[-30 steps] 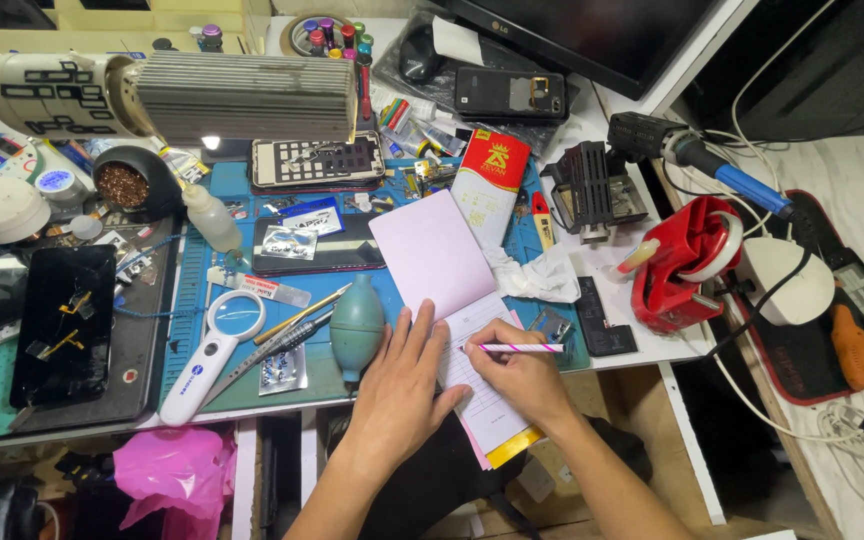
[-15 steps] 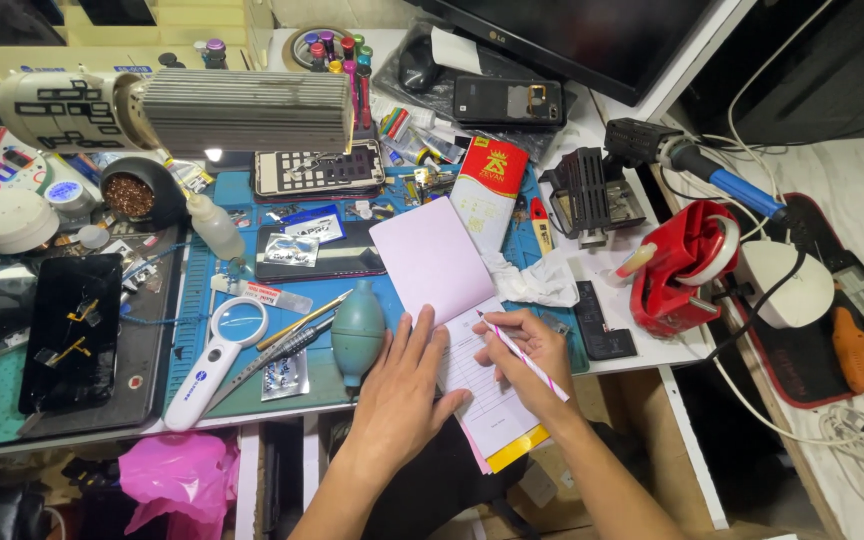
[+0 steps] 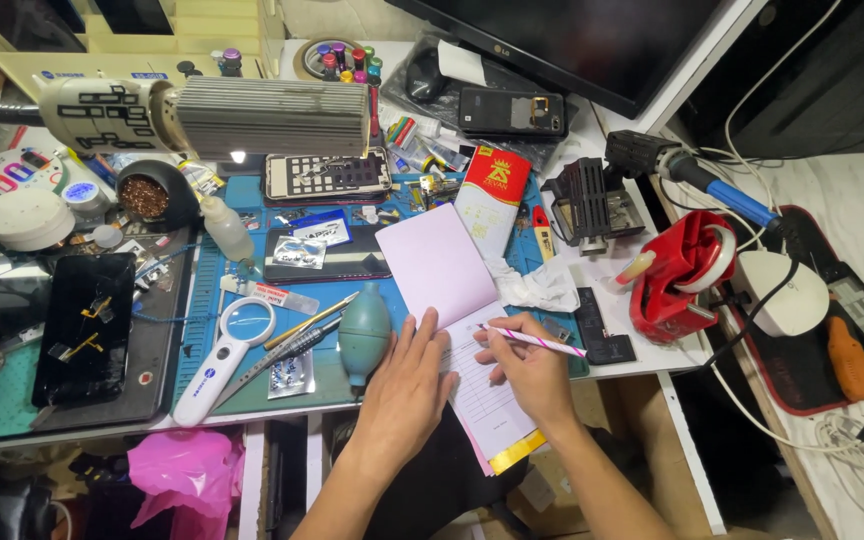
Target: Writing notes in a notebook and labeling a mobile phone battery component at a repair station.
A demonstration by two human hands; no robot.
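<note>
Your pink receipt pad [image 3: 457,330] lies open at the desk's front edge. Your right hand [image 3: 530,372] grips a pink-striped pen [image 3: 532,340] over its page; your left hand [image 3: 407,385] presses flat, fingers spread, beside a teal dust blower [image 3: 365,335].

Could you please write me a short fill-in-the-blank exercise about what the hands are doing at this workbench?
1. The right hand holds a pink-and-white striped ____.
2. The left hand lies flat on the open ____.
3. The teal rubber air blower lies just to the ____ of the left hand.
4. The tape dispenser is ____ in colour.

Missing words: pen; receipt book; left; red
</note>
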